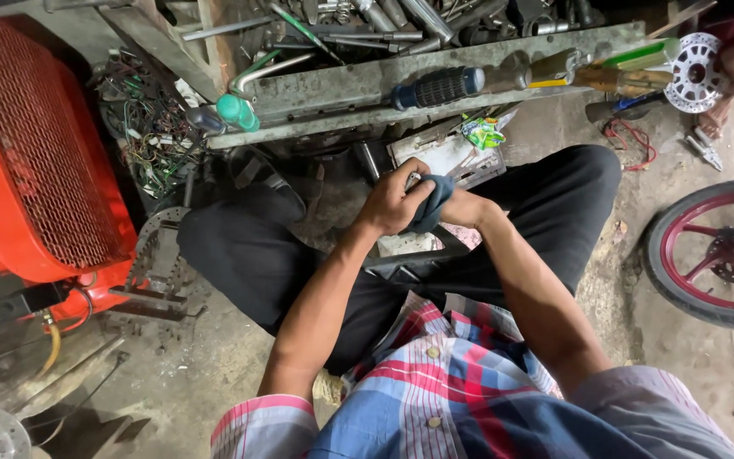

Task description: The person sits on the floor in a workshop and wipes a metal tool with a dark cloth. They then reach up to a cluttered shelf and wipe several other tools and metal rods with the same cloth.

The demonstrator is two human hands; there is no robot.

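Blue cloth (431,202), one piece, sits bunched between both hands: left hand (394,201) curled closed over it, right hand (462,208) mostly hidden, grip unclear. Two screwdrivers (437,87) lie beyond them.

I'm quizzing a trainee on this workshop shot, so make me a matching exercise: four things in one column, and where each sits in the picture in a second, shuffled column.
Things:
1. cloth
2. wheel
3. orange mesh guard
4. screwdriver

Places:
A. on the grey ledge at the top
B. at the right edge, on the floor
C. between the left hand and right hand
D. along the left edge

Pairs: 1-C, 2-B, 3-D, 4-A
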